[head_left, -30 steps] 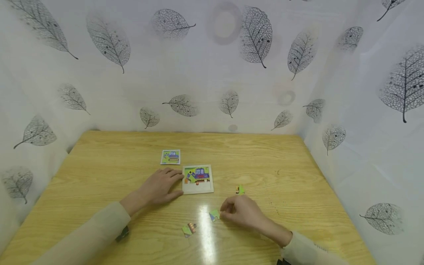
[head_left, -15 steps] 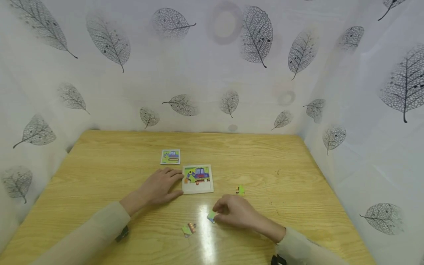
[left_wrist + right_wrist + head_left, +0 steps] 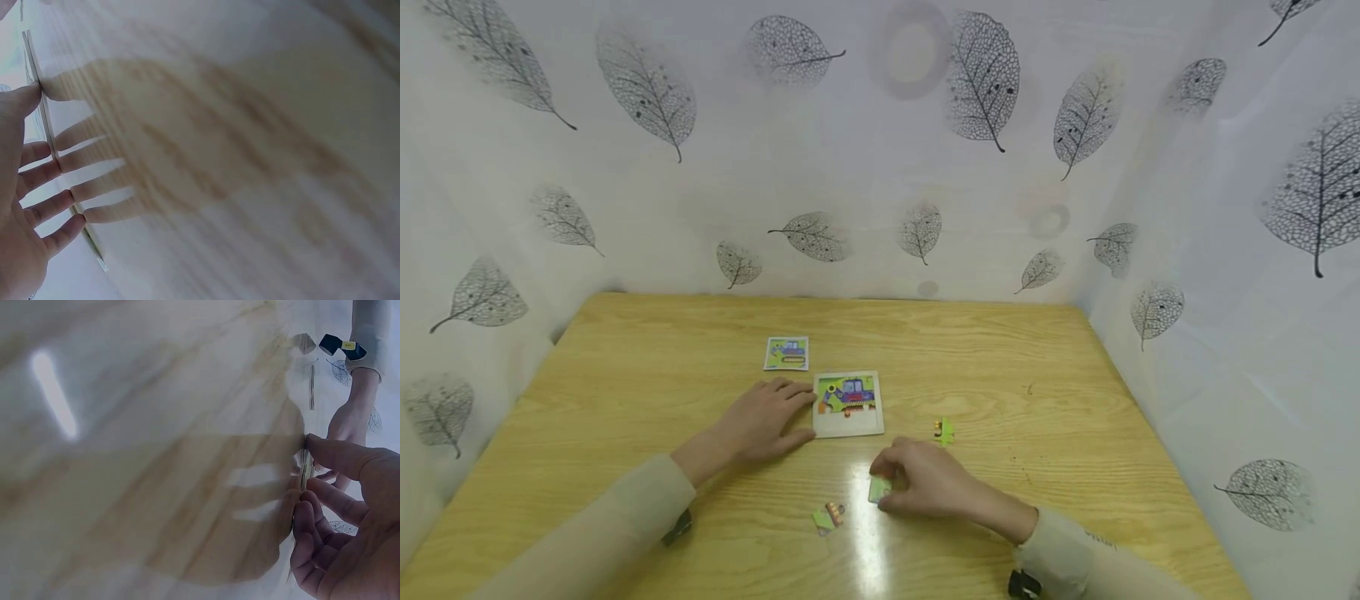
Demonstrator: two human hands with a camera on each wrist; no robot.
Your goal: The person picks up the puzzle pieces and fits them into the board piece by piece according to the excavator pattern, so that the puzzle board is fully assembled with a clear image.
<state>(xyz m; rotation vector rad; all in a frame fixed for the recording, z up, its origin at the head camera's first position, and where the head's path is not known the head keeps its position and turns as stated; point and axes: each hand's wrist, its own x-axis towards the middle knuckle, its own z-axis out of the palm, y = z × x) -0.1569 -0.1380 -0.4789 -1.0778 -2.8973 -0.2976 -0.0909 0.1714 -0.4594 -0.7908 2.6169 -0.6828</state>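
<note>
- Leaf-printed white sheeting (image 3: pixel 865 175) is hanging behind the wooden table (image 3: pixel 700 333).
- Your left sleeve (image 3: pixel 595 529) is slanting in from the near left; your left hand (image 3: pixel 756 425) is lying back upward, its fingers spread and relaxed, fingertips touching the left edge of the puzzle tray (image 3: pixel 848 427).
- Your right sleeve (image 3: pixel 1090 550) is angling in from the near right; your right hand (image 3: pixel 928 482) is pinching a green puzzle piece (image 3: pixel 877 489) between thumb and bent fingers, on the tray's near side.
- One loose piece (image 3: pixel 825 520) is lying left of the pinched piece, another (image 3: pixel 947 431) just beyond your right hand.
- A picture card (image 3: pixel 787 353) is resting near the tray's far left corner.
</note>
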